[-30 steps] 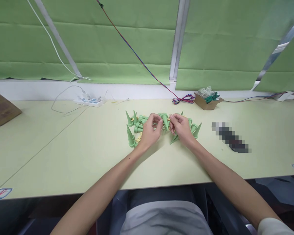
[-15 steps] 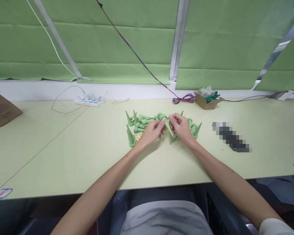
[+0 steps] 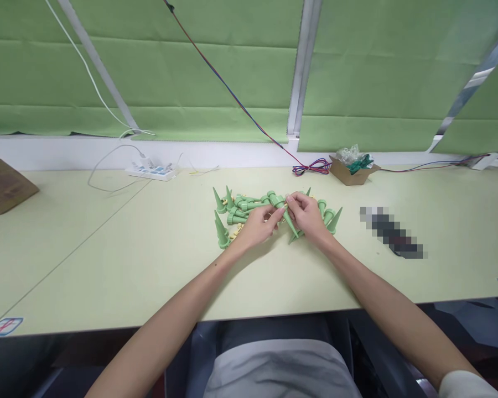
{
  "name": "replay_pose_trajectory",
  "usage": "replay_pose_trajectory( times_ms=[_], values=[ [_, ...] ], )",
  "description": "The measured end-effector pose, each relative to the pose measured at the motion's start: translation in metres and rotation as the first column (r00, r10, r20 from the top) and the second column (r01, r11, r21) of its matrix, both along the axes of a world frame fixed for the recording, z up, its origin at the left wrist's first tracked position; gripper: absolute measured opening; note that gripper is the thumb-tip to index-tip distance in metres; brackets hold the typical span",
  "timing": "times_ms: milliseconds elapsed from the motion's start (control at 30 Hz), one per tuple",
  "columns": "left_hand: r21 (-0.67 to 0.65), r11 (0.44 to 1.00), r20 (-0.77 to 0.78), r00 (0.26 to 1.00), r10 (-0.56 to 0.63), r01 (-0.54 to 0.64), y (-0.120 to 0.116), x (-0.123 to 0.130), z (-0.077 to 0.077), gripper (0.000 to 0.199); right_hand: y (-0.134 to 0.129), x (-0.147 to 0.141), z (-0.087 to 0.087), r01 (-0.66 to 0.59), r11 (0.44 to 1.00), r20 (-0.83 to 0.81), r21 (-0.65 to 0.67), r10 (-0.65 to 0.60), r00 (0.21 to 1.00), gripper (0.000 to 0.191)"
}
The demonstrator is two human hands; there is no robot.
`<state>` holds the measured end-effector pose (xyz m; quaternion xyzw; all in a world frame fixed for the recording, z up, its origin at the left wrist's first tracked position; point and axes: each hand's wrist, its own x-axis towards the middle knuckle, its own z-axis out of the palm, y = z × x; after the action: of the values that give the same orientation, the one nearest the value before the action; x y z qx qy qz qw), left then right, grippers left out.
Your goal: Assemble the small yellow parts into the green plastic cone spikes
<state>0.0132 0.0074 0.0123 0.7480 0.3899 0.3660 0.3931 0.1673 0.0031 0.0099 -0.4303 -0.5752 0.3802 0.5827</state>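
Between my hands is a green spike (image 3: 290, 223) with a ribbed cap, its point slanting down to the right. My left hand (image 3: 259, 224) has its thumb and fingers closed on the spike. My right hand (image 3: 306, 214) pinches at the cap's right side, where a small yellow piece partly shows. Around and behind them several green spikes (image 3: 235, 218) lie or stand in a loose cluster. Small yellow pieces (image 3: 236, 230) lie among the spikes at the left. The fingertips of both hands are partly hidden.
An open cardboard box (image 3: 351, 176) with clear plastic and green items stands at the back right, beside coiled wires (image 3: 312, 167). A power strip (image 3: 151, 172) is at the back left. A brown bag (image 3: 6, 185) sits far left, a pixelated dark object (image 3: 394, 233) right.
The held spike has shifted slightly down and to the right. My left thumb has moved right along with it; my right hand has stayed nearly in place.
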Motion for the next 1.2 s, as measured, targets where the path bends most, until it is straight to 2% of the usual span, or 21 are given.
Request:
replay_pose_trajectory(
  times_ms=[300,533,800,1000,1100,1200],
  values=[
    [-0.002,1.000,0.024,1.000,0.001,-0.001,-0.0002,0.0007,-0.0003,0.036,0.0025,0.0013,-0.0013,0.018,1.000,0.046,0.016,-0.019,0.999,0.041],
    [0.053,0.996,0.047,0.996,0.072,-0.074,0.0042,0.0003,-0.0067,0.028,0.0002,-0.0009,-0.0002,0.002,1.000,0.069,0.017,-0.003,0.998,0.041],
    [0.227,0.967,-0.021,0.993,0.119,-0.112,0.0048,0.0010,-0.0051,0.012,-0.0001,-0.0012,0.0000,-0.016,1.000,0.095,0.002,0.016,0.995,0.040],
    [0.326,0.927,-0.063,0.974,0.220,-0.188,0.0072,-0.0014,-0.0089,0.012,-0.0009,-0.0024,-0.0012,-0.037,0.999,0.118,0.002,0.036,0.992,0.042],
    [0.274,0.946,-0.032,0.982,0.188,-0.173,0.0051,-0.0006,-0.0068,0.015,-0.0011,-0.0029,-0.0014,-0.048,0.999,0.134,0.005,0.047,0.990,0.042],
    [0.100,0.985,0.075,0.988,0.134,-0.141,0.0011,0.0017,-0.0027,0.012,-0.0013,-0.0029,-0.0013,-0.049,0.999,0.145,0.012,0.047,0.988,0.041]
  ],
)
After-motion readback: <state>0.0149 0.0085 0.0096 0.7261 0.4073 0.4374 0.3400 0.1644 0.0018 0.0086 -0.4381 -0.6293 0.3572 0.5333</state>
